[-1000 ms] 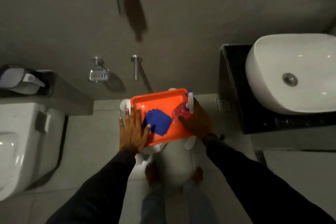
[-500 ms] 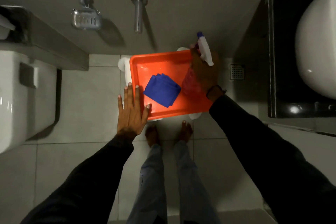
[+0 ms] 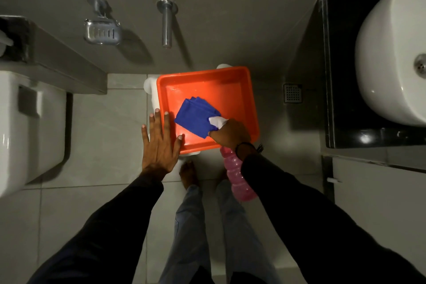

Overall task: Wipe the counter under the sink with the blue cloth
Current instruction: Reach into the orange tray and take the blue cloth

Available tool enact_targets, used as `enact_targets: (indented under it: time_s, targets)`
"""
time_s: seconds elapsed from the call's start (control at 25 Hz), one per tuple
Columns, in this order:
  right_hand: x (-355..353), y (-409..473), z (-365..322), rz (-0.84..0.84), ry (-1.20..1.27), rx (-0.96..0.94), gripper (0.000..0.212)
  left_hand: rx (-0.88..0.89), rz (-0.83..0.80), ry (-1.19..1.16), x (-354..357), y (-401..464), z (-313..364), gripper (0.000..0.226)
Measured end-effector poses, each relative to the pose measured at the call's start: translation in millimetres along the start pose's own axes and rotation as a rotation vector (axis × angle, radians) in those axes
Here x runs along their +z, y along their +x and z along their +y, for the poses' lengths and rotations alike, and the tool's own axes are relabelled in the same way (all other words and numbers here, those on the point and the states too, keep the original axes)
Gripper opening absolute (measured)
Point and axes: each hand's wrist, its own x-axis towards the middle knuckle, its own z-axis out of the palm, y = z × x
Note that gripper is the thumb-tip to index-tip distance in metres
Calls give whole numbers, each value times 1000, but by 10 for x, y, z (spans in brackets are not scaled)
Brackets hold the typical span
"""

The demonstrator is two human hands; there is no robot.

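A folded blue cloth (image 3: 195, 117) lies in an orange tray (image 3: 230, 83) on a white stool at centre. My right hand (image 3: 230, 132) holds a pink spray bottle (image 3: 237, 177) by its white nozzle, bottle body hanging back toward me, and its fingers touch the cloth's near right corner. My left hand (image 3: 160, 143) lies flat and spread on the tray's left near rim. The black counter (image 3: 341, 76) under the white sink (image 3: 391, 53) is at the right.
A white toilet (image 3: 27, 127) stands at the left. A soap dish (image 3: 102, 31) and a metal spout (image 3: 167, 21) stick out from the wall ahead. A floor drain (image 3: 292, 93) lies by the counter. My bare feet (image 3: 189, 173) stand below the tray.
My right hand has lifted the spray bottle out of the tray, swung it back toward me and come down onto the cloth. The left hand stays on the tray rim.
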Motion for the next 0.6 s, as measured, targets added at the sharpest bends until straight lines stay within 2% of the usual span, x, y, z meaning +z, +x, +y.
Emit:
enact_targets:
  time_s: [0.2,0.28,0.4,0.48,0.6]
  targets:
    - [-124,-29,8,-4,77,-30,56,15,-4,39,-60,-22,29,82]
    - [-293,2,-26,193,91,-31,50,7,-16,44,-87,-20,40,82]
    - [-643,50,-147,652,380,65,27,4,-34,68,-106,-17,68,84]
    - [-783,92,-154,828,498,-76,20,5,-40,66,-94,-15,54,85]
    - [-793,93,-77,944,539,-305,21,-2,-40,73,-62,-4,44,87]
